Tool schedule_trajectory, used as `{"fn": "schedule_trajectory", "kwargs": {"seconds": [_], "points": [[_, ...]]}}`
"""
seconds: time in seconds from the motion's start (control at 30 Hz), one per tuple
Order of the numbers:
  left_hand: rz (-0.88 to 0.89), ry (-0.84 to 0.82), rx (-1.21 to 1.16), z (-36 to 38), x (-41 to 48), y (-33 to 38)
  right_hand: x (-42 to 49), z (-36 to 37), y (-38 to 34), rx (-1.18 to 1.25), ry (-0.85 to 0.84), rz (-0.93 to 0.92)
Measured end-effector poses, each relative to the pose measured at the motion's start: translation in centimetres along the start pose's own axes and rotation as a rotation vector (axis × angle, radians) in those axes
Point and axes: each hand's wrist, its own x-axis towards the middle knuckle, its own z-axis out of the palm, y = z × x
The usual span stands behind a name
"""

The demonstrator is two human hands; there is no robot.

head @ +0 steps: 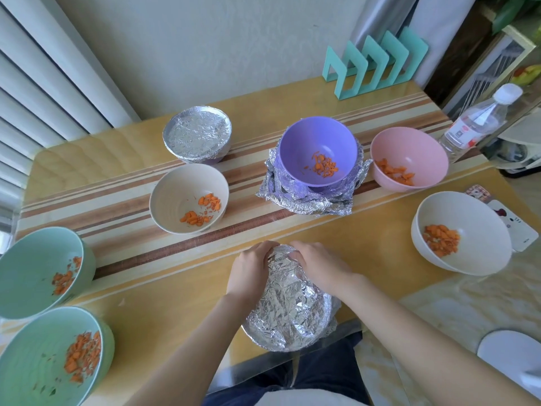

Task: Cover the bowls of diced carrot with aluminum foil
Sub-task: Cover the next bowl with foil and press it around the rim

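Observation:
A bowl wrapped in crinkled foil (289,309) stands at the table's near edge. My left hand (251,268) and my right hand (319,263) curl over its far rim and press the foil down. Another foil-covered bowl (197,133) sits at the back left. Open bowls with diced carrot: a cream bowl (175,194), a purple bowl (316,145) resting on a pile of foil sheets (307,205), a pink bowl (415,145), a white bowl (480,227) at the right, and two green bowls (26,271) (29,361) at the left.
The wooden table (164,288) has striped inlay across its middle. A teal rack (374,65) stands at the back. A clear water bottle (480,121) is at the far right, a small white card (515,227) lies beside the white bowl, and a round white stool (509,350) is at lower right.

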Motion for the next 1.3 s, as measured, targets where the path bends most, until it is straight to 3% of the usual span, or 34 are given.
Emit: {"fn": "schedule_trajectory", "kwargs": {"seconds": [0.6, 0.83, 1.07, 1.3], "points": [[-0.041, 0.128, -0.117, -0.8, -0.7, -0.5, 0.8, -0.1, -0.7, 0.104, 0.018, -0.019], [-0.046, 0.129, -0.113, -0.6, -0.9, -0.5, 1.8, -0.6, -1.2, 0.075, -0.062, -0.023], [-0.049, 0.109, -0.101, -0.5, -1.0, -0.4, 1.6, -0.1, -1.5, 0.065, 0.018, -0.05], [-0.145, 0.13, -0.262, -0.7, -1.9, -0.5, 0.7, 0.5, -1.2, 0.072, 0.052, -0.038]]}}
